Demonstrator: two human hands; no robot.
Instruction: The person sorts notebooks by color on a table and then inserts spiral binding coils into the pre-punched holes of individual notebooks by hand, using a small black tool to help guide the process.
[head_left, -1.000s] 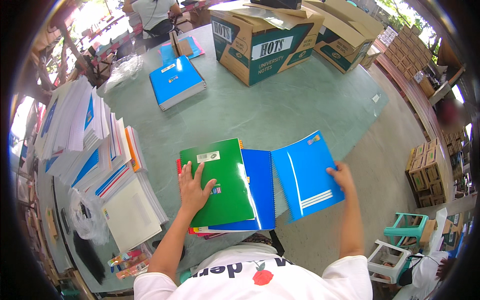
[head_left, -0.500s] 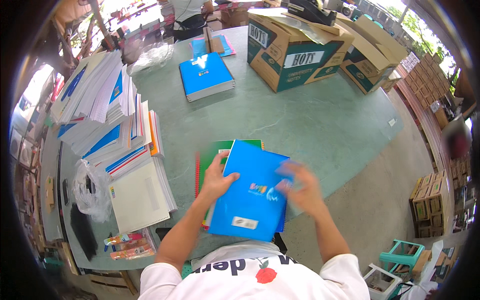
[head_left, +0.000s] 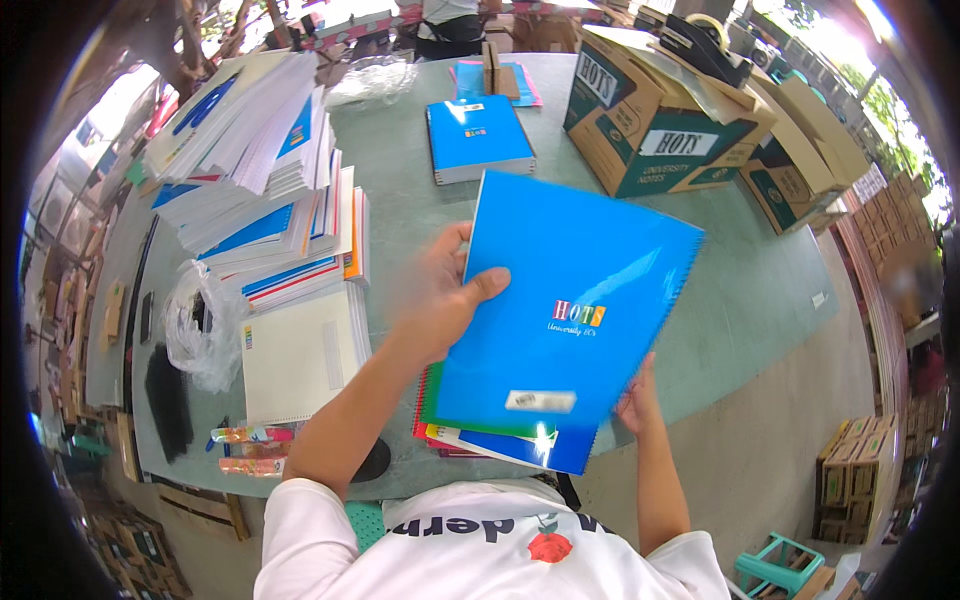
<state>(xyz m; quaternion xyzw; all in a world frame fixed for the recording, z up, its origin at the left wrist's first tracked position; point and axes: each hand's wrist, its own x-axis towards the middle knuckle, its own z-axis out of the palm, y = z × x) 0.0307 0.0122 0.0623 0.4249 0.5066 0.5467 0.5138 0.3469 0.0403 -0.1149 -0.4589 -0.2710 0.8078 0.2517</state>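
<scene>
A bright blue spiral notebook (head_left: pixel 560 270) is tilted and raised over a small pile of notebooks in front of me. My left hand (head_left: pixel 445 295) grips its left edge, thumb on the cover and fingers beneath. At its lower right edge is my right hand (head_left: pixel 640 400), fingers closed in against the spiral side and partly hidden behind the notebook. Below it, the pile shows a green notebook (head_left: pixel 430 405), a darker blue notebook (head_left: pixel 565 452) and some red spiral binding; the rest is covered.
Tall leaning stacks of notebooks (head_left: pixel 250 170) line the left side, beside a crumpled plastic bag (head_left: pixel 205 325). A blue notebook stack (head_left: pixel 480 140) sits farther back. Cardboard boxes (head_left: pixel 660 120) with a tape dispenser (head_left: pixel 705 45) stand at the table's far right. A green stool (head_left: pixel 780 565) is lower right.
The blue notebook has come up off the pile and nearer to me, its top swung right. My right hand has moved from over the cover down to the lower right edge.
</scene>
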